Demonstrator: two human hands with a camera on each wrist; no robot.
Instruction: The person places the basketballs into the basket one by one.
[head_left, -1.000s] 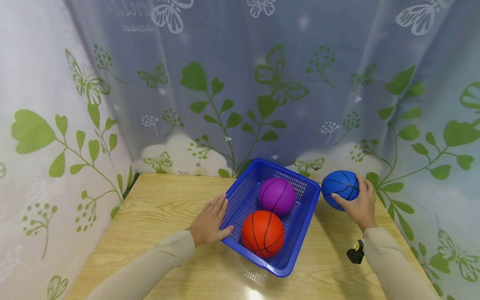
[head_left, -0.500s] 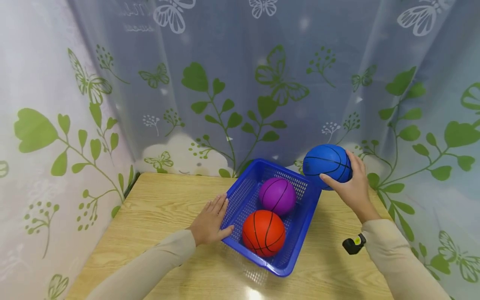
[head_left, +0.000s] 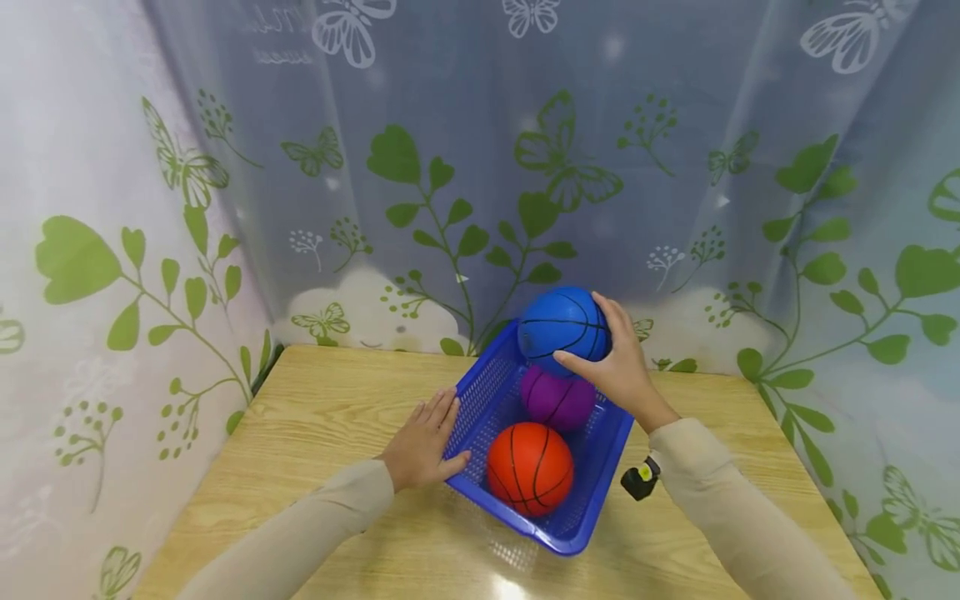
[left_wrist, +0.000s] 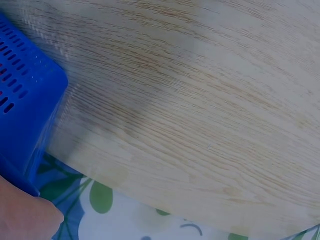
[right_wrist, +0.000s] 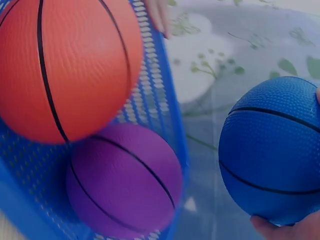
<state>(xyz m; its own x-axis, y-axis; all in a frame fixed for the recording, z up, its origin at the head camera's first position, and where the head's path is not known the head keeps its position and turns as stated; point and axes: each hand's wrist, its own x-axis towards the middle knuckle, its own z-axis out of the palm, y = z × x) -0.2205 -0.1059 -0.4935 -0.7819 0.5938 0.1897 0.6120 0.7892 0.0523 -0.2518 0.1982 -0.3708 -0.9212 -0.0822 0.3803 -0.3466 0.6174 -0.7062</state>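
My right hand (head_left: 621,362) grips a small blue basketball (head_left: 562,329) from its right side, thumb in front and fingers behind. The ball is held above the far end of a blue plastic basket (head_left: 557,542), partly covering the purple ball from the head view. Inside the basket lie a purple ball (head_left: 558,402) and, nearer me, an orange-red basketball (head_left: 530,469). In the right wrist view the blue ball (right_wrist: 272,150) appears apart from the purple ball (right_wrist: 125,180). With fingers extended, my left hand (head_left: 422,442) rests against the basket's left rim.
The basket stands askew on a wood-grain table (head_left: 330,396). A curtain (head_left: 480,167) printed with leaves and butterflies hangs behind the table and along both sides. A small black device (head_left: 640,480) sits at my right wrist.
My right hand has lifted the blue basketball from the right of the basket and carried it left, over the basket's far end. The left hand and the basket have stayed put.
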